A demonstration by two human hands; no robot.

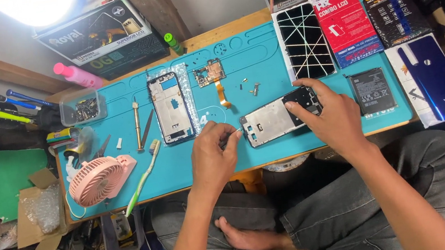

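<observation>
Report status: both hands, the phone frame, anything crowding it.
Left hand pinching a small tool at the phone frame. Right hand pressing its dark end. Black battery close beside, apart.

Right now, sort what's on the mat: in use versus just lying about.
In use:
left hand
right hand
metal phone frame

Lying about:
second phone frame
circuit board
battery
pink fan
toothbrush
cracked screen
</observation>
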